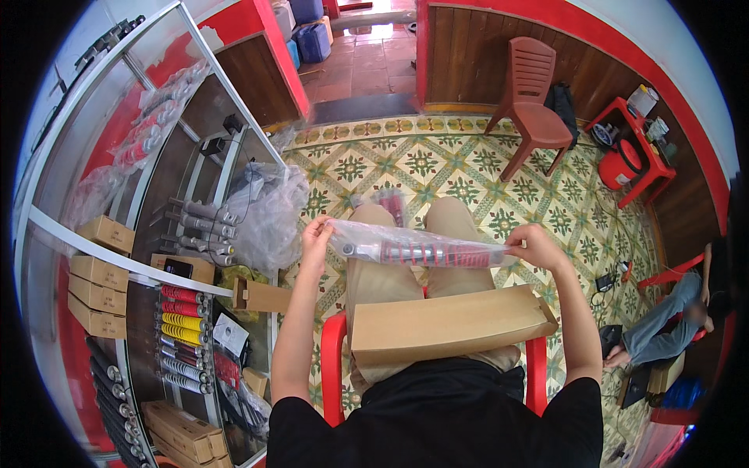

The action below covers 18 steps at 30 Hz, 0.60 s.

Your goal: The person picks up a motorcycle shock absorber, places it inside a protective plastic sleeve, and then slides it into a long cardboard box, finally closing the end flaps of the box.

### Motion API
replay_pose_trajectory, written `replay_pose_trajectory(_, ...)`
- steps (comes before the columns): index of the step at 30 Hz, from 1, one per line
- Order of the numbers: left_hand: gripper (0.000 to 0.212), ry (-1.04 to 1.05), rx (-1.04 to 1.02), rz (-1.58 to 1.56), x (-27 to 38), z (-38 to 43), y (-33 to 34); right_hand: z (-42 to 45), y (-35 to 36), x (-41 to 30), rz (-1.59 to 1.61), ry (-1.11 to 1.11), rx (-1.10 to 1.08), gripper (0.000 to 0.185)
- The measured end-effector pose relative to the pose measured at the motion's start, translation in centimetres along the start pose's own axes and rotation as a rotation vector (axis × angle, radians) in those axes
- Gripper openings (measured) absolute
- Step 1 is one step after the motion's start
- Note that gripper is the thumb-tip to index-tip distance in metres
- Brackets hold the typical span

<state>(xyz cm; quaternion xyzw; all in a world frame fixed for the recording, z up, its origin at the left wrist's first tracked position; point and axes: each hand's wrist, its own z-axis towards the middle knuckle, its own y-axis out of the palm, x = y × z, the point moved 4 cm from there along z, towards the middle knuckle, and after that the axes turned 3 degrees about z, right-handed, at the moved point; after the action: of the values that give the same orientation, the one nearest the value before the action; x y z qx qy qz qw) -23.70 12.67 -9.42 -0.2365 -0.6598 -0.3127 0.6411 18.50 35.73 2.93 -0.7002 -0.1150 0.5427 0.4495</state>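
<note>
Between my hands, above my knees, stretches a clear plastic bag (404, 231) with a shock absorber with a red coil spring (436, 254) inside. My left hand (316, 237) pinches the bag's end beside the silver mounting eye. At the spring end, my right hand (529, 245) grips the bag's other end between thumb and fingers. A long cardboard box (450, 320) lies across my lap, nearer my body than the bag. Another bagged red spring (392, 206) is on the tiled floor beyond my knees, partly hidden by them.
To the left, a metal-framed shelf (76, 240) holds cardboard boxes (96, 284), coil-spring shock absorbers (184, 327) and crumpled plastic (266, 210). A brown plastic chair (529, 108) and a red table (655, 158) stand far right. Another person (661, 327) sits at the right edge.
</note>
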Motion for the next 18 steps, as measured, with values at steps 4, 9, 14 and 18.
replay_pose_trajectory(4,0.025,-0.045,-0.109,-0.089,0.5,0.6,-0.6,-0.3,-0.5,0.4,0.056,0.102,-0.074,0.019)
replay_pose_trajectory(9,0.081,-0.042,-0.335,-0.211,3.3,-0.2,1.0,0.3,0.1,-2.1,0.010,-0.134,0.008,0.042)
replay_pose_trajectory(14,0.100,0.259,-0.306,0.445,7.6,1.3,3.5,3.2,2.9,-2.8,-0.066,-0.127,-0.033,0.041)
replay_pose_trajectory(18,0.109,0.537,-0.584,0.917,13.0,-0.6,11.1,4.1,3.1,-1.0,-0.141,-0.081,-0.100,0.024)
